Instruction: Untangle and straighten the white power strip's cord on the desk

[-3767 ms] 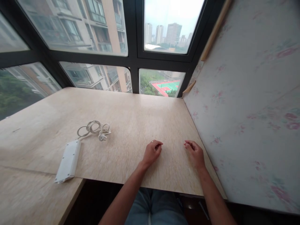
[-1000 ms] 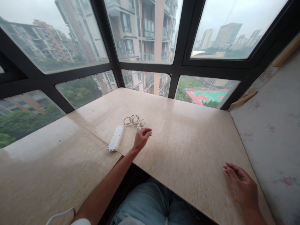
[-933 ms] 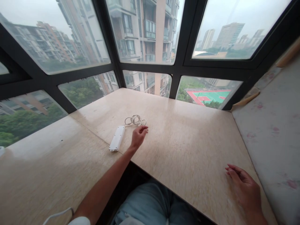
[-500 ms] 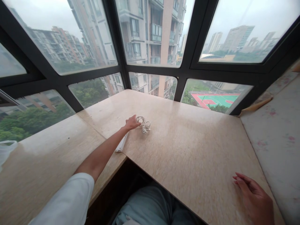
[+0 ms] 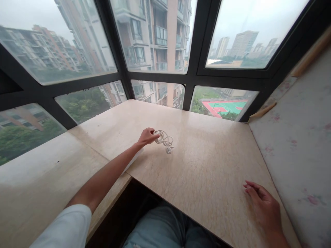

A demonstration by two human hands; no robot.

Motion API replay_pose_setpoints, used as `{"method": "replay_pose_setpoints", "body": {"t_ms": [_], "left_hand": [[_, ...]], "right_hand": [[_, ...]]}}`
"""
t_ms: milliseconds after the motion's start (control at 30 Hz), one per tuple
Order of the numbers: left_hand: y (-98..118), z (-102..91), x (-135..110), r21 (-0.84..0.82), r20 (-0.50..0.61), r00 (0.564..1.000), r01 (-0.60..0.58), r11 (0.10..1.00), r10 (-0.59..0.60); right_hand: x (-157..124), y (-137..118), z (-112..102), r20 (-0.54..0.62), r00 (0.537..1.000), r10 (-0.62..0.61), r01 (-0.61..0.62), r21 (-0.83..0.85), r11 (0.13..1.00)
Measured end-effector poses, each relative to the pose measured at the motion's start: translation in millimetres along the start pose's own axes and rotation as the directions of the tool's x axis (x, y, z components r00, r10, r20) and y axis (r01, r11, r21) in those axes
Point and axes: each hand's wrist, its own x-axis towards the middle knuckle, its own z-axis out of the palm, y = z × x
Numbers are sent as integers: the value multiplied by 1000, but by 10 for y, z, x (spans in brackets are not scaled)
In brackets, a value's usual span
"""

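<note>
My left hand [image 5: 148,136] is stretched out over the counter, its fingers closed around a coiled white power cord [image 5: 164,138]. The cord's loops stick out to the right of the hand, with a plug [image 5: 169,150] hanging at the lower end. Under my left forearm shows part of a long white power strip [image 5: 132,161]; the forearm hides most of it, and how it joins the cord cannot be seen. At the right, near the wall, my right hand [image 5: 263,203] rests at the counter with loosely curled fingers, thumb close to the index finger and nothing visible in them.
The beige stone counter [image 5: 196,165] bends in an L around a dark gap where my legs [image 5: 160,227] are. Dark window frames [image 5: 157,77] border its far edges. A flower-patterned wall [image 5: 297,155] with a peeling edge stands on the right.
My left hand has raised the cord bundle off the counter and moved it slightly right. The view has turned a little right. My right hand keeps its curled pose.
</note>
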Motion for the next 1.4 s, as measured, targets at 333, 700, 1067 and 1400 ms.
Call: {"method": "replay_pose_setpoints", "body": {"t_ms": [333,700,1067,1400], "left_hand": [[1189,594,-150,-355,22,986,-148,923,167],[1712,1424,-787,-472,27,984,-141,870,174],[1570,1491,-773,-550,148,966,-98,829,213],[1376,1433,-661,-634,256,924,-62,771,284]], "right_hand": [[-45,-74,51,-11,996,-93,94,82,992],[-45,-96,72,-3,989,-150,150,49,987],[-123,-125,67,-5,965,-261,260,-55,964],[-527,-344,343,266,830,-490,524,-69,849]]}}
